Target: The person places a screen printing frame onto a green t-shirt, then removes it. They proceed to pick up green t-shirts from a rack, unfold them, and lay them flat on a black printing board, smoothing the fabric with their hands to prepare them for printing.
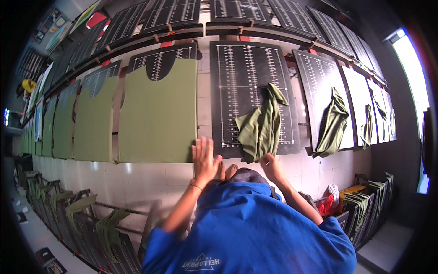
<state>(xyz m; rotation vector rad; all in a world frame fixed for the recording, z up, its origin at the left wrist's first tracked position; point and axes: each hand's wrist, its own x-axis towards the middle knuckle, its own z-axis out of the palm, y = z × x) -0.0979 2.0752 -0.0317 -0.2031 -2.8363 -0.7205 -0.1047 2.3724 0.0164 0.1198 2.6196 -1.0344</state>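
Note:
In front of me lies a black board (228, 100) with white ruler markings, and a crumpled olive-green cloth piece (262, 125) rests on its right half. My right hand (272, 168) is at the board's near edge, fingers curled by the cloth's lower end; whether they grip it is hard to see. Open and with fingers spread, my left hand (205, 157) hovers near the lower right corner of the neighbouring board. That board carries a smooth, flat olive-green shirt panel (157, 114) with a curved neckline cut-out at its top.
More boards with flat green panels (93, 123) run off to the left. To the right, boards hold bunched green cloths (334, 123). Another row of marked boards (239, 11) stands behind a rail. Behind me are racks with draped green cloth (109, 228) and a red bag (326, 205).

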